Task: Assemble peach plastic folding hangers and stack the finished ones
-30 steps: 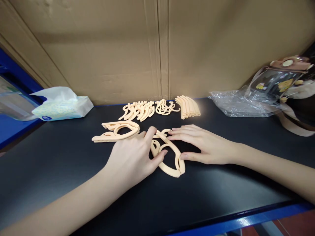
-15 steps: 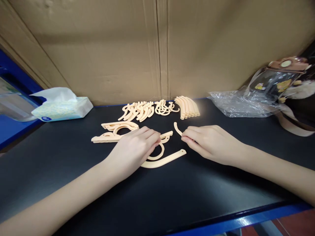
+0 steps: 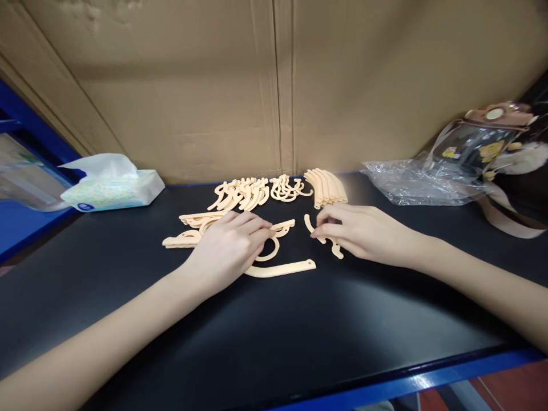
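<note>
Cream plastic pieces that look like parts of folding hangers lie on the black tabletop. My left hand (image 3: 233, 242) is closed over a partly joined hanger (image 3: 280, 268), its fingertips at the inner ring and a short arm; the grip itself is hidden underneath. A long curved arm of that hanger sticks out toward the right. My right hand (image 3: 359, 231) has its fingertips pinched together at a small curved hanger piece (image 3: 309, 224) on the table. A wavy end (image 3: 337, 249) shows below those fingers; whether it belongs to the same piece I cannot tell.
Folded hangers (image 3: 182, 241) lie beside my left hand. Farther back are a pile of hooks (image 3: 244, 193), a smaller pile of curved parts (image 3: 285, 188) and stacked arms (image 3: 325, 187). A tissue box (image 3: 115, 188) stands left; a plastic bag (image 3: 419, 182) and a bottle (image 3: 475, 140) are right.
My left hand and the hanger have shifted slightly up and left. My right hand has moved a little up and its fingers are more arched, exposing more of the small piece.
</note>
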The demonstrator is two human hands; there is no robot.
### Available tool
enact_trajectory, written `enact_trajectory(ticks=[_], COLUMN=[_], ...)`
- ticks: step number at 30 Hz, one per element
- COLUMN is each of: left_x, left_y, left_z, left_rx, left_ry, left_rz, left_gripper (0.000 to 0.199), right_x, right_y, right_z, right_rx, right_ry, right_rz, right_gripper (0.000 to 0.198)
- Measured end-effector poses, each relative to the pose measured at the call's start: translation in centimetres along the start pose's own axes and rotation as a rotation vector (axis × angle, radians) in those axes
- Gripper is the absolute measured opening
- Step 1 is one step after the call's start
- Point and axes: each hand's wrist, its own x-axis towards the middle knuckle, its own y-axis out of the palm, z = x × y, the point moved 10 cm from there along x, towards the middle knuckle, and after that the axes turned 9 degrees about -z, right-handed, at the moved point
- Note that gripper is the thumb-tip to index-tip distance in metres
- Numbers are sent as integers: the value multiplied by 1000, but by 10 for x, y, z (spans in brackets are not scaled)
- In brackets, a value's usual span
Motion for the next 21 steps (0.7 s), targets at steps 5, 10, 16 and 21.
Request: enact_trajectory(ticks=[5, 10, 16, 21], left_x=[2, -1, -8, -10], left_y=[-2, 1, 16, 24], left_z=[-15, -5, 12, 17], left_rx=[-284, -351, -451, -510], left_ry=[-6, -146, -298, -309], left_rz=[52, 78, 105, 91], left_gripper=[19, 23, 33, 30], right_x=[-4, -5, -11, -7], right_y=[3, 0, 7, 7], right_z=[-9, -14, -18, -22], right_rx=[28, 35, 241, 261], right_ry=[1, 56, 130, 185], right_rz=[39, 71, 199, 138], right_gripper=[25, 26, 30, 18])
